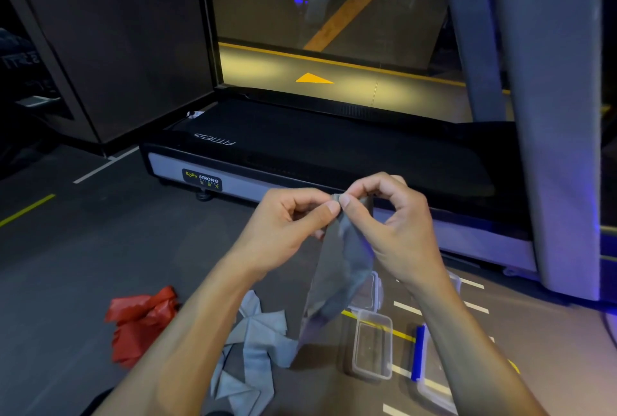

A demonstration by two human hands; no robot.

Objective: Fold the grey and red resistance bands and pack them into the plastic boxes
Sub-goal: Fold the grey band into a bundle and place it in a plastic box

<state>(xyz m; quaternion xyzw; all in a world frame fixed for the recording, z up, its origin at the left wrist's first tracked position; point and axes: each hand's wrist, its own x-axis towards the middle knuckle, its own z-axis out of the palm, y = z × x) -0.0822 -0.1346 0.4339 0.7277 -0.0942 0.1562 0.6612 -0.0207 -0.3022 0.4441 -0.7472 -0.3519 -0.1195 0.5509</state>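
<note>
Early stage, I judge: left hand (293, 215) and right hand (394, 215) pinch the grey band (337, 268) end; below them, red band (140, 325) lies crumpled, boxes (372, 345) empty.

left hand (293, 215): raised, thumb and forefinger pinching | right hand (387, 212): raised, pinching, fingertips meeting left's
</note>
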